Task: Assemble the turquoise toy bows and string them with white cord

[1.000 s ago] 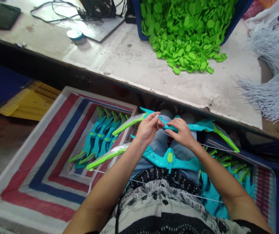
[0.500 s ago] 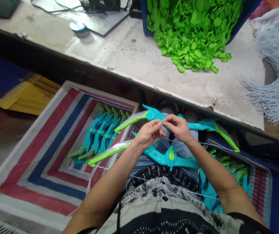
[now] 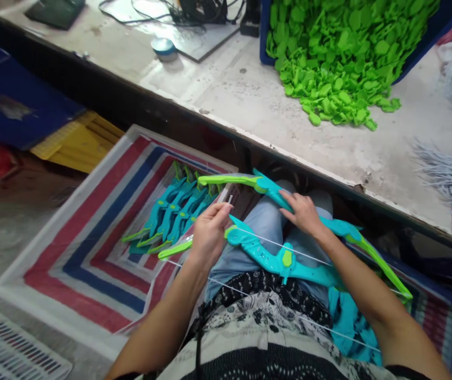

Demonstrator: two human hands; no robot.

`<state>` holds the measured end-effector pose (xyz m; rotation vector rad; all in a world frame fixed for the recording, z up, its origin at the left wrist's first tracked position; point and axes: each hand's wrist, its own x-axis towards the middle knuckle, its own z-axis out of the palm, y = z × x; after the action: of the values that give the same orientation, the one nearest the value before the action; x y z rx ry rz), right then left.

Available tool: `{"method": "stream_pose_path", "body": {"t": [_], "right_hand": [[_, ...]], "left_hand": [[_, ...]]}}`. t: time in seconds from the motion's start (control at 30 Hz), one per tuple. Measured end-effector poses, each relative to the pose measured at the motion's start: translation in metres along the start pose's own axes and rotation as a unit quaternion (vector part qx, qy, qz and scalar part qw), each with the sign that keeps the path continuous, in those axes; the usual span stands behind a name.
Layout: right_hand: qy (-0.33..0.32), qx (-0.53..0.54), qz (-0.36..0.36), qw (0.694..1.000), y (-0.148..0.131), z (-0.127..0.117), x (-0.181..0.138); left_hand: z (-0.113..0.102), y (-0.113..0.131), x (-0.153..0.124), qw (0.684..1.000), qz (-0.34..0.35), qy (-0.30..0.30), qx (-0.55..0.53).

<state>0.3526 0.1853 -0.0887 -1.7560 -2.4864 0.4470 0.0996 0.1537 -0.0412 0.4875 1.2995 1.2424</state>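
Two teal and green toy bows lie across my lap. My right hand (image 3: 304,213) grips the middle of the upper bow (image 3: 265,186), whose green tips reach left and right. My left hand (image 3: 209,232) pinches the end of a thin white string (image 3: 273,243), pulled out to the left; the string runs rightwards over the lower bow (image 3: 285,262). A second string crosses my patterned shirt below.
A striped woven bag-lined bin (image 3: 91,221) on the left holds several finished bows (image 3: 170,214). The worktable (image 3: 249,100) ahead carries a heap of green plastic parts (image 3: 336,58), a tape roll (image 3: 163,47), cables and a bundle of white strings (image 3: 451,174). Another bin of bows is at my right.
My hands, close together on the upper bow's grip, have parted. The left hand drew the string out to the left; the right hand stayed on the bow. The view shifted left.
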Motion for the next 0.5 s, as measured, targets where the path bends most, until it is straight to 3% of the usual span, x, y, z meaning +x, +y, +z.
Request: {"method": "stream_pose_path", "body": {"t": [0.07,0.13,0.33,0.5], "right_hand": [[-0.001,0.081,-0.014,0.997,0.017,-0.007,-0.005],[-0.01,0.169,-0.026,0.985,0.03,-0.015,-0.009],[-0.053,0.279,-0.032,0.958,0.038,-0.022,-0.008],[-0.054,0.29,-0.027,0.955,0.036,-0.023,-0.005]], "left_hand": [[-0.012,0.011,0.008,0.994,0.064,0.071,0.047],[-0.02,0.02,0.017,0.985,0.104,0.1,0.098],[-0.011,0.035,0.035,0.957,0.205,0.088,0.185],[-0.005,0.036,0.047,0.948,0.232,0.097,0.196]]}}
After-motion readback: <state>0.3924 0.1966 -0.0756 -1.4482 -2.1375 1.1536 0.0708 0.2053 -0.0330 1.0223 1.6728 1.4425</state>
